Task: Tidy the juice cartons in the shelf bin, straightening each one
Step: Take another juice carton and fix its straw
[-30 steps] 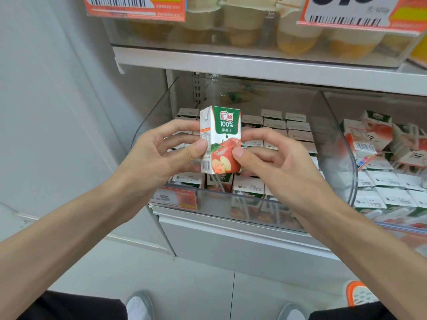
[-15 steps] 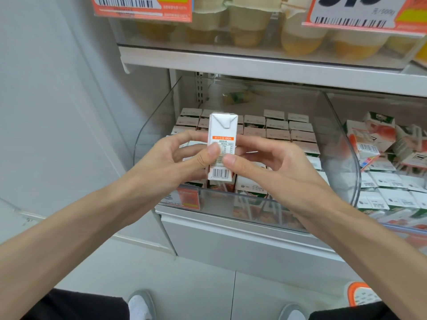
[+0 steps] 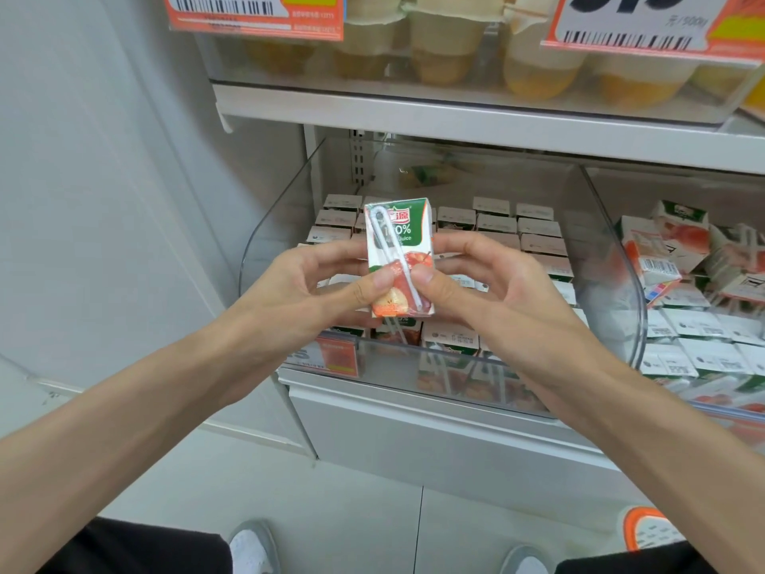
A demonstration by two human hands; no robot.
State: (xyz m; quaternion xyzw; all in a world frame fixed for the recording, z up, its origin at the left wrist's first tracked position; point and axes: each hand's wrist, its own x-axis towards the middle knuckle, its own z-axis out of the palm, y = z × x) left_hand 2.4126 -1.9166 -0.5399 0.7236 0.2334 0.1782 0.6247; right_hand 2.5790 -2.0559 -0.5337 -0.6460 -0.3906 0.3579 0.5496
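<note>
Pinching a small boxy paper carton upright above the clear curved plastic bin, left hand and right hand grip its lower sides; a wrapped bent straw crosses its glossy face.

A shop: price tags (barcoded) front stocked shelves.

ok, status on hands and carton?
Left hand, right hand: both pinch small green-and-white cardboard juice carton, upright, straw side to camera. Held in front of clear plastic shelf bin. Nothing seen blocking.
</note>
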